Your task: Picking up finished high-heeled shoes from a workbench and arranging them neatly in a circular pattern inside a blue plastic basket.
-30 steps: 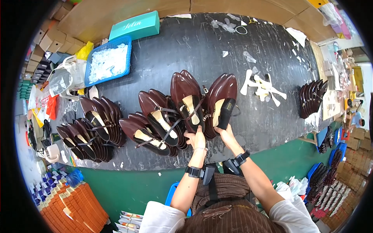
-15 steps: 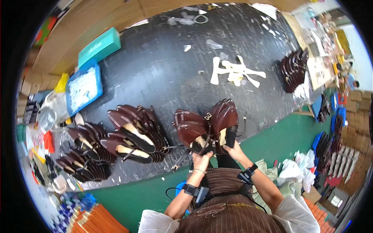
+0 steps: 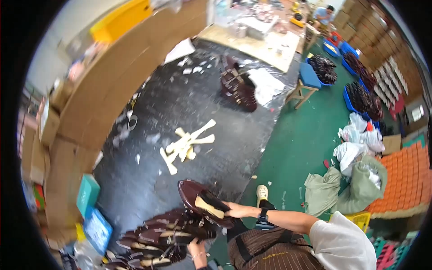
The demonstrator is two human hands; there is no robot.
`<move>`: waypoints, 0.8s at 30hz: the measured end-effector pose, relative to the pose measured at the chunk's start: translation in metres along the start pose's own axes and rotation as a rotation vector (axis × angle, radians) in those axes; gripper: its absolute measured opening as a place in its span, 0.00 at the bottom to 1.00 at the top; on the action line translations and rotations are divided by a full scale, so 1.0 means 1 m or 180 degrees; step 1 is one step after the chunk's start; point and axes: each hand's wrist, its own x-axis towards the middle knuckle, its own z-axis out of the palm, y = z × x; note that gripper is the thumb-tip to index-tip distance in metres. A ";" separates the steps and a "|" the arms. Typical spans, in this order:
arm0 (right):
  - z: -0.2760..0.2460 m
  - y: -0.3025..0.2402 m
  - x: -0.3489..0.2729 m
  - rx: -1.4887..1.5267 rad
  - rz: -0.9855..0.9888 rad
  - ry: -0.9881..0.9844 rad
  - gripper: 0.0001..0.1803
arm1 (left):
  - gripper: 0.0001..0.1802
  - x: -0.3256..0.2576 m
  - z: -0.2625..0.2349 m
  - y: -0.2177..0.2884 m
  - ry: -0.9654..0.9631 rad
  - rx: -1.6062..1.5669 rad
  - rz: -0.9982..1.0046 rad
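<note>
My right hand (image 3: 228,209) is closed on the heel end of a glossy maroon strapped shoe (image 3: 192,190) with a beige insole, lifted at the edge of the black worktop. To its left lie nested stacks of similar shoes (image 3: 155,236), partly overlapping. My left hand (image 3: 196,248) is closed at the heel end of one stack; its fingertips are partly hidden. Beyond the shoes, several cream bone-shaped pieces (image 3: 184,146) lie crossed in a pile. Another stack of maroon shoes (image 3: 237,87) stands near the far end of the worktop.
A cardboard wall (image 3: 90,105) borders the worktop's left side. A teal box (image 3: 87,194) and a blue tray (image 3: 97,230) sit at the lower left. On the right are a blue-seated stool (image 3: 309,75), sacks (image 3: 324,189) and blue baskets of shoes (image 3: 323,69). A person (image 3: 322,17) sits far off.
The view has swung to the right. My right hand has raised its shoes at the worktop's edge, and my hands have moved farther apart, the left one now beside the other shoe stacks.
</note>
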 end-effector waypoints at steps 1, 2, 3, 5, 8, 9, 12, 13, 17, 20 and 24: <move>-0.012 -0.025 -0.015 0.0192 0.0374 -0.0341 0.34 | 0.22 -0.011 -0.008 -0.011 -0.0163 -0.1786 -0.0204; -0.033 -0.050 -0.040 0.0358 0.0745 -0.0649 0.33 | 0.23 -0.012 -0.010 -0.007 -0.0427 -0.3574 -0.0373; -0.057 -0.036 -0.057 0.0469 0.0975 -0.0648 0.28 | 0.23 -0.003 -0.006 0.006 -0.0434 -0.3509 -0.0289; -0.105 -0.028 -0.104 0.0568 0.1242 -0.0618 0.24 | 0.23 0.005 0.004 0.051 -0.0538 -0.3367 -0.0301; -0.186 -0.041 -0.188 0.0287 0.1225 -0.0072 0.24 | 0.22 0.019 0.046 0.137 -0.0738 -0.3203 -0.0278; -0.217 -0.036 -0.213 0.0242 0.1155 0.0146 0.25 | 0.22 0.024 0.057 0.168 -0.0838 -0.3109 -0.0275; -0.297 -0.034 -0.292 0.0472 0.0861 0.0810 0.36 | 0.22 0.025 0.084 0.245 -0.1147 -0.2726 -0.0436; -0.317 -0.034 -0.308 0.0564 0.0757 0.1010 0.36 | 0.21 0.012 0.086 0.261 -0.1129 -0.2674 -0.0502; -0.405 -0.026 -0.392 0.1007 0.0635 0.2318 0.34 | 0.21 0.010 0.138 0.353 -0.1409 -0.2284 -0.0841; -0.453 -0.011 -0.433 0.1369 0.0930 0.3180 0.31 | 0.22 0.006 0.179 0.410 -0.1557 -0.2053 -0.1168; -0.517 0.108 -0.468 0.2614 0.0482 0.3867 0.25 | 0.22 0.024 0.249 0.484 -0.1848 -0.1750 -0.1710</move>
